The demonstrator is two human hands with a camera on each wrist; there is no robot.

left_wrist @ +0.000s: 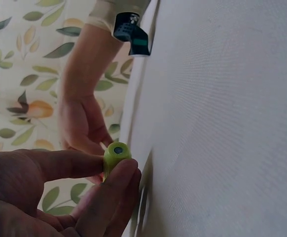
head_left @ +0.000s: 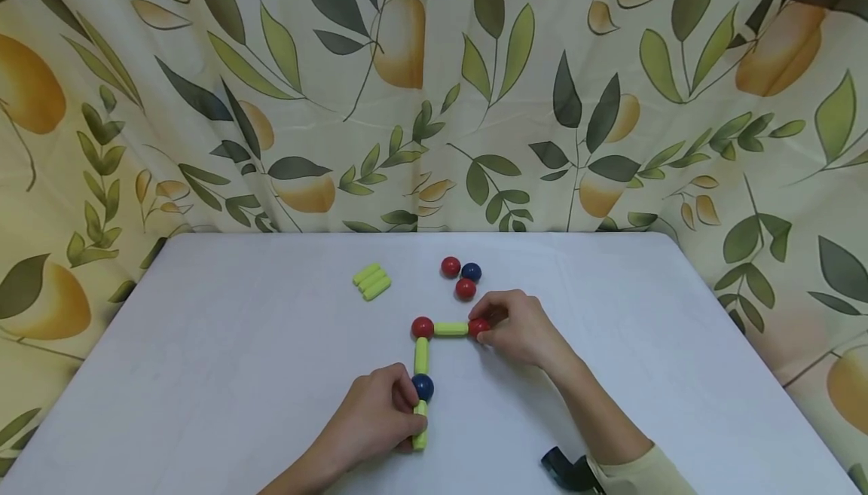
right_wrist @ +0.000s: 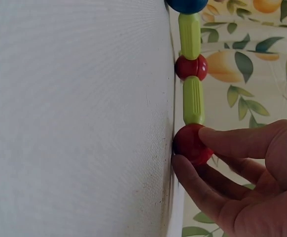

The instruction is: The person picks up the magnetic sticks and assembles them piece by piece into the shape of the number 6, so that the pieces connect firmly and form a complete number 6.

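Note:
In the head view, yellow-green magnetic rods and balls form a bent chain on the table. A red ball (head_left: pixel 423 328) marks its corner, joined to one rod (head_left: pixel 450 329) running right and another rod (head_left: pixel 422 355) running down to a blue ball (head_left: pixel 423 387). My left hand (head_left: pixel 376 416) pinches the lowest rod (head_left: pixel 420 438) between thumb and fingers, just below the blue ball. The left wrist view shows a grey disc in that rod's end (left_wrist: pixel 118 150). At the chain's right end, my right hand (head_left: pixel 518 325) holds a red ball (right_wrist: pixel 193 143) by thumb and fingertips.
Behind the chain lie two loose red balls and a blue ball (head_left: pixel 471 273), close together. Left of them is a small group of yellow-green rods (head_left: pixel 371 282). The white table (head_left: pixel 237 344) ends at a patterned curtain (head_left: pixel 434 103). A black device (head_left: pixel 568 471) sits at the right wrist.

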